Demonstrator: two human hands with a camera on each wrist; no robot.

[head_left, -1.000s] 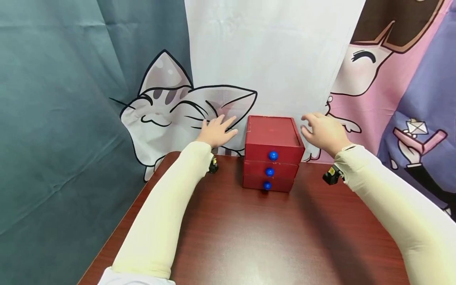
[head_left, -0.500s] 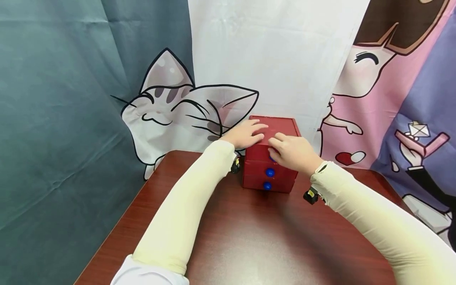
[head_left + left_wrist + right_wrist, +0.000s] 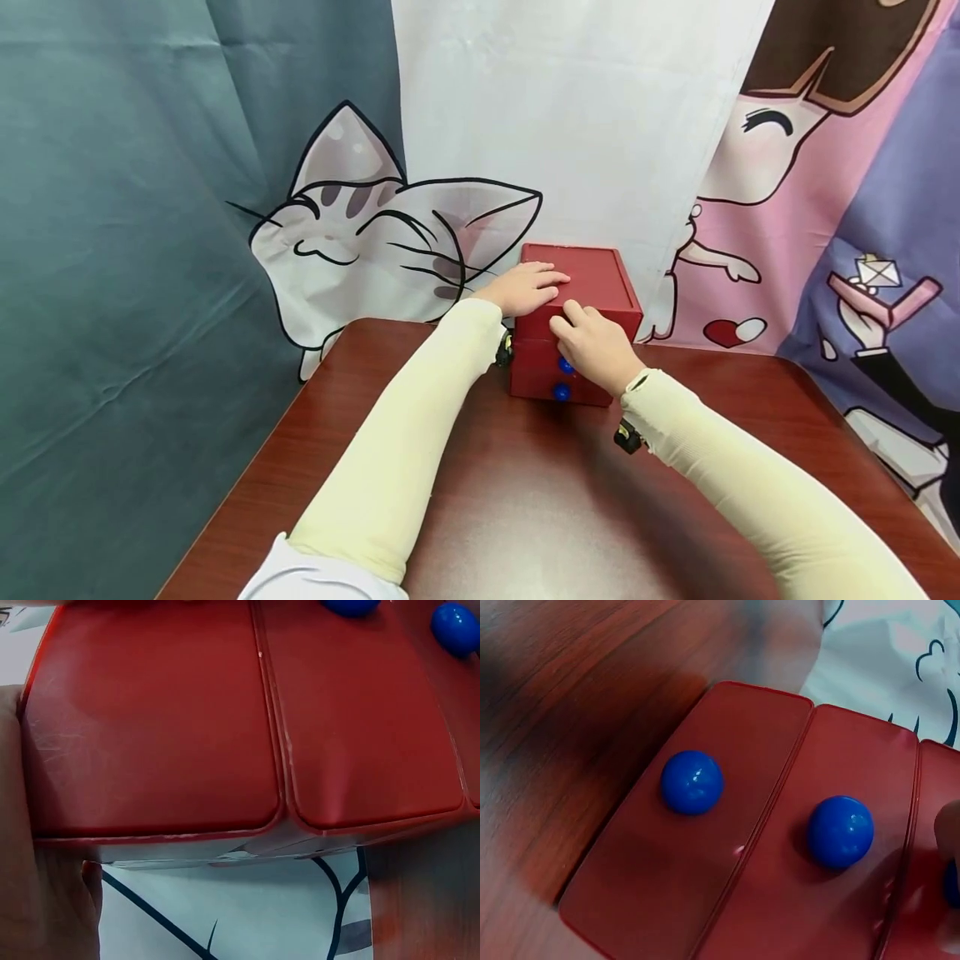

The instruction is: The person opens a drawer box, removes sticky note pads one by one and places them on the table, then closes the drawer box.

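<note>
A red chest of drawers (image 3: 603,279) stands at the back of the table, with round blue knobs down its front. My left hand (image 3: 523,288) rests on the left part of its top, fingers stretched flat across the lid. At the front of the top drawer my right hand (image 3: 596,346) pinches the top blue knob (image 3: 951,883) with curled fingers. That knob is hidden behind the hand in the head view. Below it the middle knob (image 3: 841,832) and the bottom knob (image 3: 692,782) show clearly in the right wrist view. All the drawers appear closed.
The chest stands on a dark red-brown wooden table (image 3: 480,492). Behind it hangs a cloth backdrop (image 3: 570,125) with a cartoon cat (image 3: 330,233) and a cartoon figure. A small black camera (image 3: 628,436) sits under the right wrist.
Both hands have moved inward to the chest. The left hand came right onto its top; the right hand came left and down to the top drawer's front and took hold of the knob.
</note>
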